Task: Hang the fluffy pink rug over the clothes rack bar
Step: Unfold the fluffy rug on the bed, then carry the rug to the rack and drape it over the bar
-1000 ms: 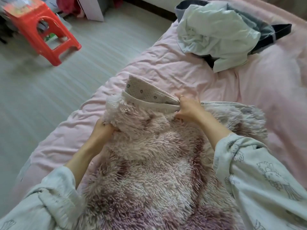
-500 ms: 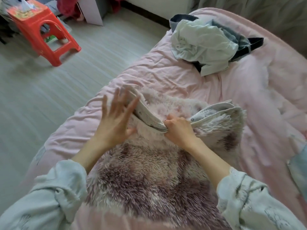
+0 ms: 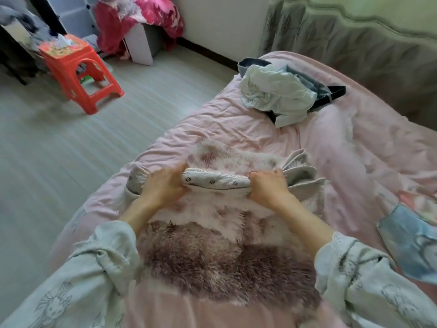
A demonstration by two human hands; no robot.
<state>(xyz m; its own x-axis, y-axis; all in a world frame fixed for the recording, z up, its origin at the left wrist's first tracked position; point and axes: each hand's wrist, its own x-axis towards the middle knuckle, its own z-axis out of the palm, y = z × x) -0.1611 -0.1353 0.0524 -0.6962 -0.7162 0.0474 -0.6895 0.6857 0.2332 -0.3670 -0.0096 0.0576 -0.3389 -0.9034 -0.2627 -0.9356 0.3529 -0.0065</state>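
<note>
- Rug (image 3: 212,235) lies on the bed (image 3: 236,129), pile side up, the dark mauve end nearest the person and the paler pink end beyond it.
- Long axis: judged to run from the near edge of the bed away toward the pile of clothes (image 3: 276,95); the far end is turned back over itself, so the dotted grey backing shows as a cross-wise band.
- Left hand (image 3: 163,185): fingers curled shut around the left part of that folded band of rug.
- Right hand (image 3: 269,185): fingers closed in a fist on the right part of the same band; a ring shows on one finger. Loose pleats of backing fan out just right of this hand.
- Risk 1: both grips sit on the fold only. On lifting, the heavy near end would likely hang and drag, and the roll could unwind.
- Risk 2: those free pleats are not gathered and could slip out or catch.
- Risk 3: clothes rack bar is not in view, so the carry will be blind to it; red stool (image 3: 78,69) stands on the floor left of the bed, a possible snag for a trailing end.
</note>
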